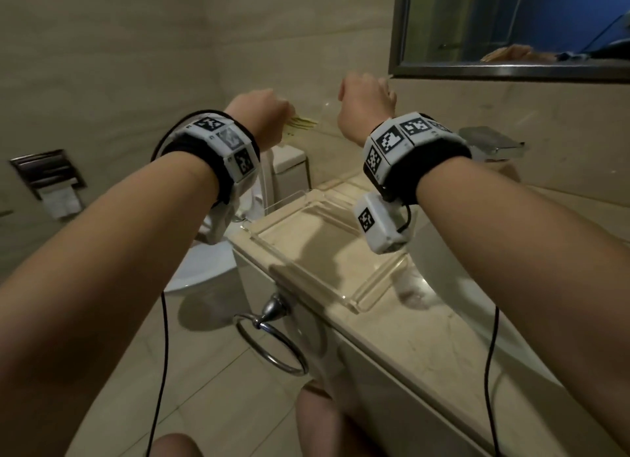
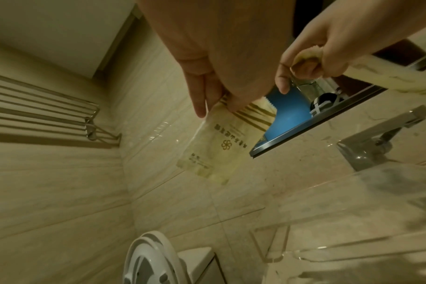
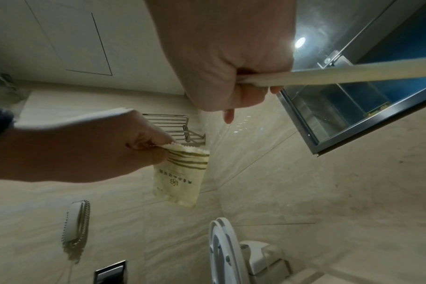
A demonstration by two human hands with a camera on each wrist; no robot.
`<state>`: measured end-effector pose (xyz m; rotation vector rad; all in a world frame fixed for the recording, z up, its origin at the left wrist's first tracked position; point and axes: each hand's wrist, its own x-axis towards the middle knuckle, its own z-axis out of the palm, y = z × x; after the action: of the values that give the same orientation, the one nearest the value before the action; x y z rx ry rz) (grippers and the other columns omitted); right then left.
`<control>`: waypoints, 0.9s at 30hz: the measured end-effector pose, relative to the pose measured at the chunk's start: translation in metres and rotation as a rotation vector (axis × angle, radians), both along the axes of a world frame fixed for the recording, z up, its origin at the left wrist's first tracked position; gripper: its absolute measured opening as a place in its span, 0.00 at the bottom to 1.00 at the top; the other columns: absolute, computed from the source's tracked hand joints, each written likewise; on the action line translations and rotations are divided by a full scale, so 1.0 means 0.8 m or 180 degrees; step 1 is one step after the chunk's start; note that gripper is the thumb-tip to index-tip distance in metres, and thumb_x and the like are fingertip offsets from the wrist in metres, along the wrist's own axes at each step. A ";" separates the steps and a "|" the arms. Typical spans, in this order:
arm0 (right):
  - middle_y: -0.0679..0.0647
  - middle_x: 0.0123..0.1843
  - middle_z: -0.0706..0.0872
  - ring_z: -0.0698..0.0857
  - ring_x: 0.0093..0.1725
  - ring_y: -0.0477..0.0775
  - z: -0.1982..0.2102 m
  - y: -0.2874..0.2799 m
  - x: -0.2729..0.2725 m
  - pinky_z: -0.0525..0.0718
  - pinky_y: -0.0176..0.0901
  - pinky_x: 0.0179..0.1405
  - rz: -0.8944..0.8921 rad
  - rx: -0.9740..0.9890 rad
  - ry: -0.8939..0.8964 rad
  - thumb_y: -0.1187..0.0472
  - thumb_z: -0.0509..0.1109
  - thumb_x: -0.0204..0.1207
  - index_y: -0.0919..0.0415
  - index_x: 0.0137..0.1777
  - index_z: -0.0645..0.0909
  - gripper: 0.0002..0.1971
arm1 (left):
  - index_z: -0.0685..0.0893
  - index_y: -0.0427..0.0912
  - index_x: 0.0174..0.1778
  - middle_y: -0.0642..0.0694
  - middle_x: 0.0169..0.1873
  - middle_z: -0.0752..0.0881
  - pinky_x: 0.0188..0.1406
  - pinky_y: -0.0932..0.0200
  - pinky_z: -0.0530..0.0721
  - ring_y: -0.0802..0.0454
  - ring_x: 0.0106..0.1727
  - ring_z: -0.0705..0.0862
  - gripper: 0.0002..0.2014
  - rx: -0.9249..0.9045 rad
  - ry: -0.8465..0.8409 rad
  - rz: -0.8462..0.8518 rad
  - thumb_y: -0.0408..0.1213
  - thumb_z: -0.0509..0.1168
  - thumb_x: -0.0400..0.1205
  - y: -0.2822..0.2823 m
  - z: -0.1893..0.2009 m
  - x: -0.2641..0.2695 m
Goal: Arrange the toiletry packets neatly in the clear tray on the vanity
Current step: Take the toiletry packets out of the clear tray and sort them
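Far left on the wall sits a toilet roll holder (image 1: 47, 177), w/ the toilet (image 1: 204, 265) below it. Left hand (image 1: 259, 115) is raised above the vanity, thumb & fingers pinching the top edge of a flat striped packet (image 2: 219, 144), which hangs down in mid-air. Right hand (image 1: 366, 103) is up beside it, fist closed round a long thin packet (image 3: 353, 75) that sticks out sideways toward the mirror (image 1: 511, 30). The clear tray (image 1: 358, 303) lies on the vanity (image 1: 426, 347) below both hands, no packets visible in it. Looks like the pick-up is done & placing hasn't begun; next move prob calls for lowering each packet flat into the tray, edges lined up side by side. Tap (image 1: 491, 142) is at far right
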<state>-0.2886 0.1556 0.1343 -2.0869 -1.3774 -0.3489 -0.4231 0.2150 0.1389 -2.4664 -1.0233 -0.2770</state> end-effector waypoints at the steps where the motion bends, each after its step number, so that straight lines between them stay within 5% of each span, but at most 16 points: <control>1: 0.61 0.72 0.74 0.70 0.73 0.62 0.001 0.002 -0.002 0.68 0.51 0.71 0.0089 0.0085 0.0164 0.69 0.56 0.79 0.62 0.71 0.71 0.20 | 0.84 0.31 0.57 0.29 0.49 0.85 0.44 0.50 0.77 0.33 0.52 0.84 0.15 -0.0213 -0.0292 0.0017 0.23 0.56 0.79 -0.001 0.000 -0.005; 4: 0.64 0.69 0.76 0.75 0.69 0.63 0.005 0.001 -0.002 0.74 0.45 0.62 0.0380 0.0527 0.0907 0.70 0.55 0.79 0.63 0.62 0.69 0.13 | 0.85 0.28 0.52 0.31 0.45 0.83 0.48 0.52 0.77 0.34 0.52 0.83 0.13 -0.0918 -0.1161 0.0126 0.23 0.56 0.79 0.002 -0.001 -0.017; 7: 0.57 0.56 0.76 0.77 0.59 0.56 0.004 0.004 0.011 0.71 0.39 0.46 0.0517 0.0711 0.1664 0.70 0.53 0.80 0.58 0.53 0.61 0.08 | 0.85 0.31 0.59 0.39 0.44 0.85 0.51 0.54 0.87 0.44 0.41 0.85 0.15 -0.1955 -0.1593 0.0435 0.26 0.58 0.80 0.013 -0.012 -0.024; 10: 0.55 0.47 0.75 0.77 0.39 0.49 -0.006 0.005 0.024 0.73 0.34 0.33 0.0686 0.0834 0.2485 0.70 0.54 0.79 0.59 0.57 0.64 0.10 | 0.82 0.30 0.60 0.40 0.39 0.85 0.34 0.61 0.89 0.50 0.35 0.84 0.12 -0.2881 -0.1948 0.0557 0.26 0.60 0.82 0.013 -0.025 -0.025; 13: 0.51 0.37 0.78 0.77 0.31 0.42 -0.019 -0.002 0.035 0.77 0.29 0.30 0.0648 0.0514 0.2849 0.71 0.54 0.82 0.70 0.71 0.68 0.18 | 0.81 0.31 0.57 0.41 0.39 0.83 0.33 0.61 0.88 0.50 0.37 0.84 0.10 -0.3383 -0.2155 0.0618 0.25 0.59 0.84 0.007 -0.040 -0.024; 15: 0.49 0.30 0.81 0.82 0.31 0.45 -0.026 -0.018 0.032 0.79 0.35 0.42 0.0717 0.0261 0.3110 0.72 0.46 0.83 0.74 0.64 0.72 0.16 | 0.82 0.33 0.46 0.40 0.40 0.83 0.31 0.62 0.88 0.51 0.37 0.84 0.08 -0.3559 -0.2178 0.0630 0.25 0.57 0.84 0.007 -0.048 -0.021; 16: 0.49 0.31 0.83 0.86 0.37 0.48 -0.030 -0.024 0.030 0.80 0.39 0.54 0.0778 0.0192 0.3304 0.73 0.43 0.83 0.72 0.61 0.73 0.17 | 0.81 0.36 0.42 0.41 0.39 0.83 0.28 0.63 0.88 0.52 0.35 0.85 0.09 -0.3606 -0.2178 0.0642 0.25 0.57 0.84 0.007 -0.052 -0.019; 18: 0.54 0.48 0.87 0.85 0.62 0.55 -0.041 -0.032 0.030 0.70 0.46 0.74 0.0881 0.0333 0.3623 0.74 0.42 0.84 0.69 0.66 0.72 0.20 | 0.80 0.37 0.41 0.41 0.38 0.84 0.24 0.64 0.87 0.54 0.30 0.87 0.09 -0.3675 -0.2206 0.0691 0.25 0.57 0.84 0.007 -0.060 -0.016; 20: 0.61 0.66 0.83 0.81 0.68 0.57 -0.052 -0.036 0.033 0.67 0.48 0.77 0.0850 0.0664 0.4054 0.75 0.44 0.83 0.73 0.73 0.67 0.21 | 0.80 0.35 0.47 0.42 0.39 0.84 0.24 0.63 0.88 0.53 0.32 0.87 0.06 -0.3691 -0.2241 0.0767 0.26 0.58 0.84 0.005 -0.066 -0.014; 23: 0.61 0.62 0.84 0.87 0.55 0.55 -0.066 -0.038 0.044 0.78 0.46 0.62 0.0824 0.0880 0.4532 0.78 0.48 0.81 0.73 0.77 0.60 0.24 | 0.78 0.36 0.63 0.42 0.47 0.85 0.32 0.58 0.88 0.51 0.41 0.85 0.12 -0.3592 -0.2075 0.0813 0.30 0.60 0.84 0.002 -0.078 -0.011; 27: 0.67 0.70 0.78 0.81 0.67 0.61 -0.079 -0.046 0.048 0.79 0.39 0.43 0.1202 0.0465 0.4705 0.79 0.50 0.81 0.68 0.80 0.55 0.27 | 0.74 0.35 0.70 0.40 0.55 0.79 0.52 0.53 0.83 0.48 0.55 0.80 0.16 -0.3404 -0.1903 0.0774 0.31 0.57 0.85 -0.003 -0.092 0.002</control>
<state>-0.2501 0.1191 0.0710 -1.2462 -0.6780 1.0248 -0.4218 0.2128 0.0656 -3.1861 -2.1413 -0.4986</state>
